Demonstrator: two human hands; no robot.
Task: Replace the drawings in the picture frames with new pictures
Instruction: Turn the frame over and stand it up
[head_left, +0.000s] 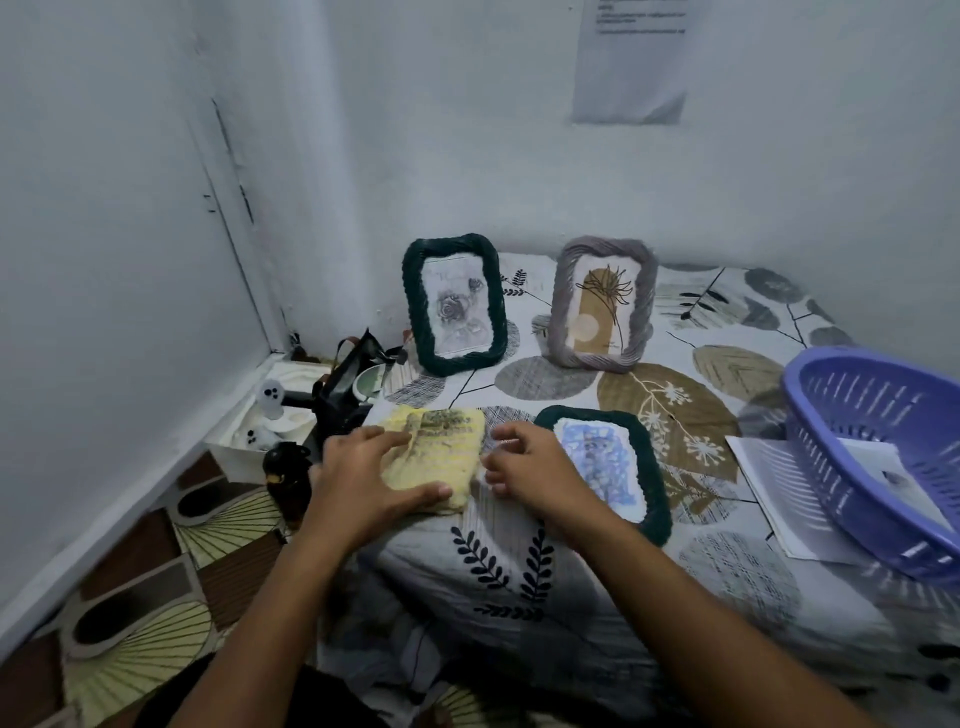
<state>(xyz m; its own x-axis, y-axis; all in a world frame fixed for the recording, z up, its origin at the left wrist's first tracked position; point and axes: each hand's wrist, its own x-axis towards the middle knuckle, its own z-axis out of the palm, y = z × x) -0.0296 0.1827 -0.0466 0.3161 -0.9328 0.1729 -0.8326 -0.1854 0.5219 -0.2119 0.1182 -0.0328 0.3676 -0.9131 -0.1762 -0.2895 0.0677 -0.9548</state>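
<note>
A person kneels at the near left corner of a bed (597, 597) covered in a leaf-print sheet, both bare hands at work on a yellow woven picture frame (441, 457) lying flat near the bed's left edge. The left hand (363, 470) rests on the yellow frame with fingers spread and nearly straight, thumb stretched along its near edge. The right hand (524, 467) hovers just beside the frame's right edge, fingers loosely curled; whether they touch or pinch anything cannot be told through the blur.

Just right of that hand, a dark green frame (639, 467) lies flat on the sheet, holding a blue drawing (602, 457). Toward the far edge of the bed, two more frames stand upright, tilted back: a second dark green frame (454, 304) with a grey rose sketch (457, 312) at the far left, and a grey frame (602, 304) with a tan botanical print (597, 306) to its right, the two apart from each other.

At the bed's right edge a purple plastic basket (878, 467) sits partly over a sheet of printed paper (769, 493), with another sheet inside it. On the patterned floor by the bed's left edge sit a black bag (343, 395) and a white box (280, 410) holding small white figures.
</note>
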